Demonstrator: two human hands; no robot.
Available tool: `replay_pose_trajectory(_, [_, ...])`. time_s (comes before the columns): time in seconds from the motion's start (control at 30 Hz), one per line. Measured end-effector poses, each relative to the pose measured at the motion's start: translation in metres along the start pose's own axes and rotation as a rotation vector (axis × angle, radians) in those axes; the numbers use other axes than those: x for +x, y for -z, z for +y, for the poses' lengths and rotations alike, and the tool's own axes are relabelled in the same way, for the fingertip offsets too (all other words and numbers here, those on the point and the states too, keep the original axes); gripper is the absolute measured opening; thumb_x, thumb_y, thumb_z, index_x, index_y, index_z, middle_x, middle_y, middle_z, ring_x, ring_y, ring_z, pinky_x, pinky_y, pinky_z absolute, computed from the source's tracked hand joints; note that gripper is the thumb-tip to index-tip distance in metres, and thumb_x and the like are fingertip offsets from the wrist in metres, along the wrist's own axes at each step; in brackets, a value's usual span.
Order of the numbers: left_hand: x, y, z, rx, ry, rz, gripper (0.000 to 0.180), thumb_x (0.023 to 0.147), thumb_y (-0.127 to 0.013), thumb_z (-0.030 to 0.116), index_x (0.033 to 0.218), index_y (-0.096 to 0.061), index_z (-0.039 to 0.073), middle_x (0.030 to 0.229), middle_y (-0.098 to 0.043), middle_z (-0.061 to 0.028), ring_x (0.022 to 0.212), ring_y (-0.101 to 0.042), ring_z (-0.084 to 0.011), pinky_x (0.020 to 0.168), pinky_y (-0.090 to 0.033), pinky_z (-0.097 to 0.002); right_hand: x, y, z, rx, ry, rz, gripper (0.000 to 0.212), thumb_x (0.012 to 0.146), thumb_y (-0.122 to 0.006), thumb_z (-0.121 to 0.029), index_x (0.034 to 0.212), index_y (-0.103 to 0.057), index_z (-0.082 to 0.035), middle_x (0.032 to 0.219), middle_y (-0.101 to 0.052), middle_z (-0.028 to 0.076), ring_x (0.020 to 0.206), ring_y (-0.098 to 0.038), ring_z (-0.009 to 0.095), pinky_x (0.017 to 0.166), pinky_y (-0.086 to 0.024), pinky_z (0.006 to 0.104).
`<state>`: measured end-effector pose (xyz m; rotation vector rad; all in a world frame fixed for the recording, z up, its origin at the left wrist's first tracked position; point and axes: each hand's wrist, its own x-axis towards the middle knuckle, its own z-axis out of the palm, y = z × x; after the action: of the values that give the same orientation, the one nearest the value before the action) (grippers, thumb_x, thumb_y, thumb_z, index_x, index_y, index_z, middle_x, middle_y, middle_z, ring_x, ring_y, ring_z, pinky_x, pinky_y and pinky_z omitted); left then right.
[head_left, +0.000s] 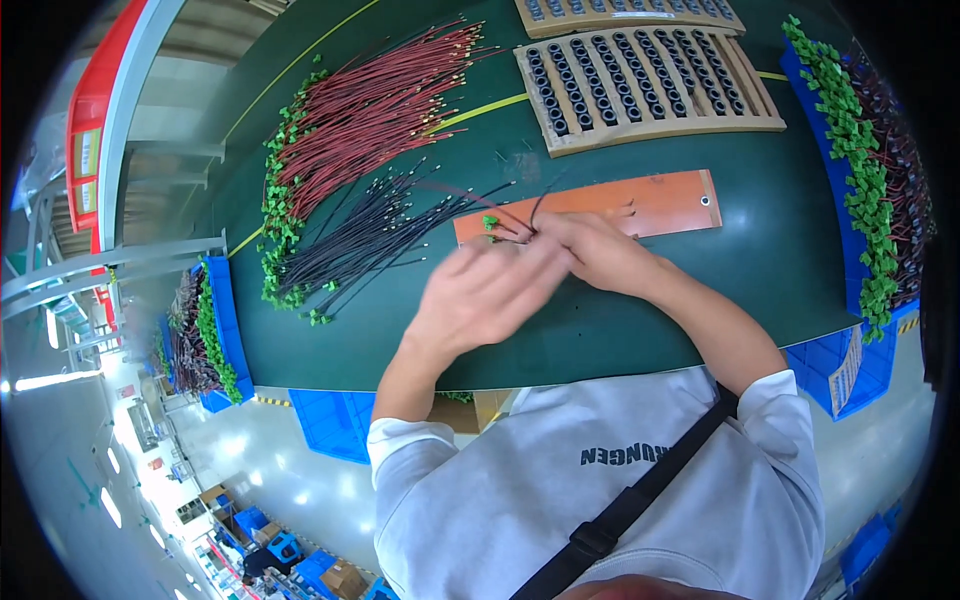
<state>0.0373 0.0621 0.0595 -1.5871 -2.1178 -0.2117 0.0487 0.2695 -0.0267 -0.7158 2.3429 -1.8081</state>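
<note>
Over an orange-brown board [670, 203] on the green table, my two hands meet. My right hand [600, 252] pinches thin dark wires [533, 212] whose free ends stick up beyond the fingertips. Against its fingertips lies my left hand [492, 298], smeared by motion, so its grip cannot be made out. Just beyond the left fingers, a small green connector [490, 222] with short reddish wires sits at the board's left part. To the left are a pile of black wires [365, 225] and a larger pile of red wires [370, 120], with green connectors at their left ends.
Wooden racks [655, 85] with rows of black rings stand at the far side. At the right edge, a blue bin [822, 140] overflows with green connectors and dark wires. Another blue bin [226, 320] hangs at the left edge. More blue bins [335, 422] sit below the near edge.
</note>
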Motion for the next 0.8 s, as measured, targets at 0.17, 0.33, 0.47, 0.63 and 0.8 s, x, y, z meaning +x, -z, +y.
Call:
replay_pose_trajectory(0.17, [-0.001,-0.02,-0.017,0.188,0.072,-0.161,0.043,0.079,-0.067,0.009,0.122,-0.068,0.003,0.112,-0.07,-0.009,0.082,-0.061,-0.02,0.071,-0.048,-0.034,-0.002,0.001,0.004,-0.2,-0.006,-0.057,0.024,0.102,-0.061,-0.023,0.109,-0.061,0.0,0.099,-0.07,0.02,0.094,-0.067,0.041,0.08,-0.053,0.049])
replay_pose_trajectory(0.33, [-0.032,-0.019,-0.07,0.296,0.099,-0.1,0.04,0.079,-0.065,0.008,0.118,-0.067,-0.002,0.109,-0.067,-0.0121,0.082,-0.061,-0.0205,0.069,-0.049,-0.034,-0.001,0.001,-0.002,0.007,0.04,0.011,0.025,0.103,-0.06,-0.024,0.106,-0.06,0.001,0.093,-0.068,0.02,0.087,-0.067,0.039,0.076,-0.052,0.0465])
replay_pose_trajectory(0.47, [-0.063,-0.003,-0.108,0.297,0.203,-0.101,0.038,0.077,-0.066,0.005,0.114,-0.066,-0.001,0.111,-0.066,-0.0115,0.081,-0.062,-0.0226,0.07,-0.051,-0.0341,-0.005,0.008,-0.006,-0.022,-0.049,-0.048,0.023,0.103,-0.06,-0.022,0.105,-0.06,0.001,0.091,-0.067,0.019,0.082,-0.065,0.037,0.072,-0.05,0.0446])
replay_pose_trajectory(0.63, [-0.082,0.014,-0.105,0.307,0.157,-0.12,0.035,0.077,-0.065,0.004,0.112,-0.066,0.0,0.112,-0.066,-0.0118,0.085,-0.063,-0.0236,0.072,-0.053,-0.0353,-0.005,0.005,0.0,-0.066,0.057,0.101,0.022,0.102,-0.061,-0.021,0.1,-0.062,0.001,0.088,-0.064,0.018,0.077,-0.063,0.036,0.071,-0.049,0.0439])
replay_pose_trajectory(0.8, [-0.071,0.013,-0.075,0.36,0.321,-0.321,0.031,0.08,-0.07,-0.001,0.11,-0.067,0.0,0.104,-0.068,-0.0121,0.084,-0.068,-0.0258,0.069,-0.054,-0.0321,0.002,0.006,0.0,-0.101,-0.098,0.164,0.022,0.102,-0.06,-0.018,0.094,-0.063,0.002,0.083,-0.063,0.014,0.068,-0.063,0.03,0.067,-0.05,0.0403])
